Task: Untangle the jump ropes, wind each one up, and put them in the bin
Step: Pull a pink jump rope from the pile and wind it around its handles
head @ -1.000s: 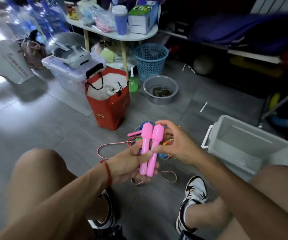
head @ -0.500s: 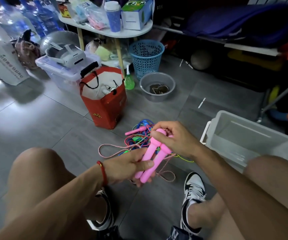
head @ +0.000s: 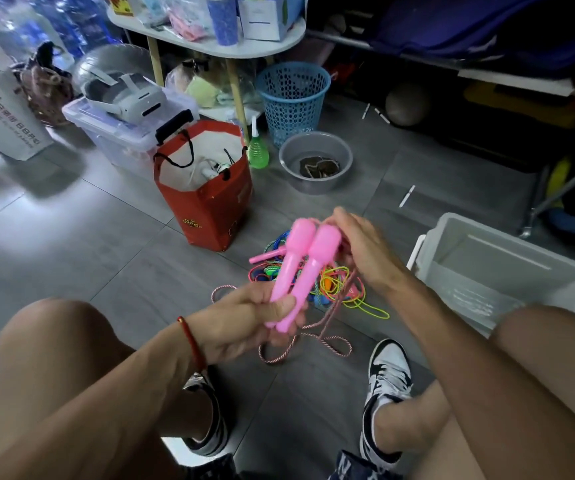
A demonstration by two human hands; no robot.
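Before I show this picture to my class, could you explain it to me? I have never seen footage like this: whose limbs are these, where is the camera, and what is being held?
There is no machine here. A seated person wears a camera on the head, so you look down over their knees at their own hands. The left hand grips the lower ends of two pink jump-rope handles, held side by side. The right hand pinches the pink-and-white rope near the handle tops; that rope hangs down and loops on the grey floor. Behind it lies a tangled pile of coloured ropes. A pale plastic bin stands on the floor beside the right knee, with no rope visible in it.
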